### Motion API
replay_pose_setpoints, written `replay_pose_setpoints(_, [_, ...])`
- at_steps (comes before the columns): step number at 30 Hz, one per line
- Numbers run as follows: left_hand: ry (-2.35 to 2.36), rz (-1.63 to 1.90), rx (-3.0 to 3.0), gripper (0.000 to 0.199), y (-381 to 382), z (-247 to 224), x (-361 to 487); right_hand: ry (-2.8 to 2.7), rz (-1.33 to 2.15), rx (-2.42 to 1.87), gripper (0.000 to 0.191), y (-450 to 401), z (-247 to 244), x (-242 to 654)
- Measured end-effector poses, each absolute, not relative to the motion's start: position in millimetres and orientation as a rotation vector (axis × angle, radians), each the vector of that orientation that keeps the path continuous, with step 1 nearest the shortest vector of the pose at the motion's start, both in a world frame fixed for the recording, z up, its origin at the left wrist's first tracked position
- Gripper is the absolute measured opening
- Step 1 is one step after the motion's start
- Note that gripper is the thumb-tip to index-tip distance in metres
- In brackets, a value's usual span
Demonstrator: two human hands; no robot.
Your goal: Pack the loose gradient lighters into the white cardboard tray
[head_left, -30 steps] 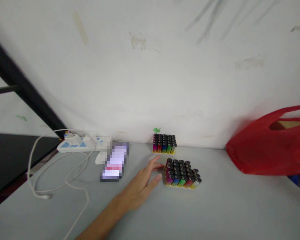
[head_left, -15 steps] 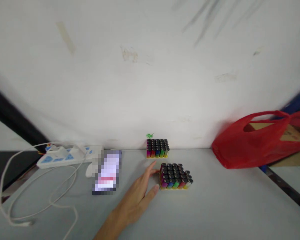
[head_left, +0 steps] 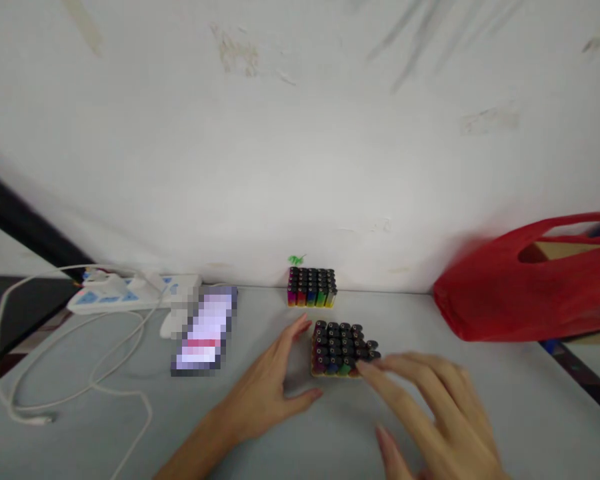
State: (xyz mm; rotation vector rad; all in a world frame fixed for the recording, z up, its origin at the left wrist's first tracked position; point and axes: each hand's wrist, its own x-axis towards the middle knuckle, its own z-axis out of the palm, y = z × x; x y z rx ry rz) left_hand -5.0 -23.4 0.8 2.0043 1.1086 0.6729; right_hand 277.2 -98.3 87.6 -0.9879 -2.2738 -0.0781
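A block of upright lighters point(head_left: 337, 350) with black tops and coloured bodies stands on the grey table. Its right back corner has a gap in the rows. My left hand point(head_left: 270, 383) is open at the left side of this block, thumb and fingers spread apart. From the lower right my right hand point(head_left: 435, 413) reaches over the front right of the block, fingers stretched out and apart. Its fingertips overlap the nearest lighters; whether they touch cannot be told. A second block of lighters point(head_left: 312, 288) stands in full rows against the wall.
A phone with a blurred screen point(head_left: 206, 330) lies left of the hands. Behind it are a white power strip point(head_left: 135, 293) and a looping white cable point(head_left: 145, 400). At the right stands a red bag point(head_left: 485, 300) with cardboard in it.
My right hand has come into view from the lower right, over the front block. My left hand's thumb has spread wider from its fingers. The view has shifted slightly.
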Motion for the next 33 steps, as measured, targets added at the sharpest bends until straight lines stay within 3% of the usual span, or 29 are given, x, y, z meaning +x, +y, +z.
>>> replay_pose_setpoints(3, [1.101, 0.692, 2.036, 0.115, -24, -1, -6, -2.345, -0.183, -1.133, 0.062, -49, 90, 272])
replay_pose_setpoints(8, [1.087, 0.604, 2.151, 0.111, -27, 2, -7, -2.535, 0.050, -1.318, 0.073, -22, 76, 249])
replay_pose_setpoints(15, [1.035, 0.598, 2.214, 0.104, -26, 5, -2, -2.529, 0.116, -1.550, 0.061, -23, 54, 231])
replay_pose_setpoints(23, [1.045, 0.693, 2.101, 0.091, -25, 7, 0, -2.622, 0.107, -1.629, 0.050, -23, 62, 217])
replay_pose_setpoints(33, [0.824, 0.692, 1.801, 0.125, -29, 8, 6, -2.478, 0.314, -1.590, 0.064, -72, 61, 185])
